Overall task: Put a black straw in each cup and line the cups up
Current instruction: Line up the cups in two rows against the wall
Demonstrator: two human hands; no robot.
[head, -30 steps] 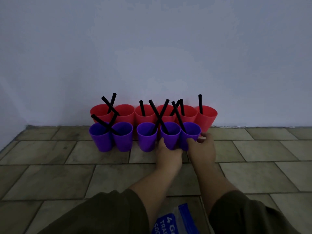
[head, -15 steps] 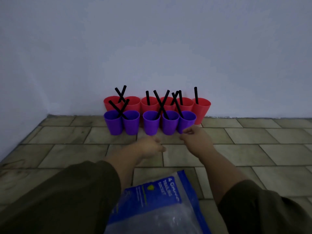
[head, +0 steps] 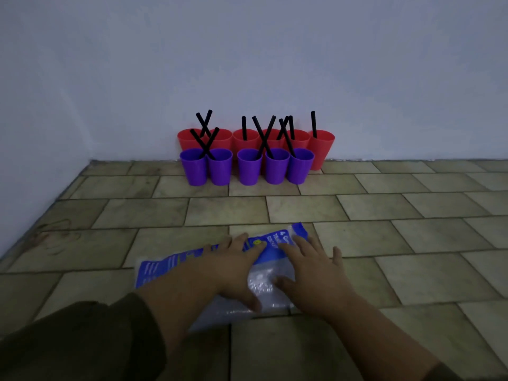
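Note:
Several purple cups (head: 248, 169) stand in a front row on the tiled floor, with several red cups (head: 321, 148) in a row behind them against the wall. Black straws (head: 313, 124) stick up out of the cups, some crossing. Near me lies a clear plastic bag with a blue label (head: 275, 243). My left hand (head: 233, 268) and my right hand (head: 310, 273) both rest flat on the bag with fingers spread, far from the cups.
The pale wall (head: 247, 64) runs behind the cups and meets a side wall at the left corner (head: 90, 160). Beige floor tiles (head: 384, 215) stretch between the cups and the bag and off to the right.
Both hands have drawn back from the purple cups and come down onto the plastic bag. The view has pulled away, so the cups now sit farther off.

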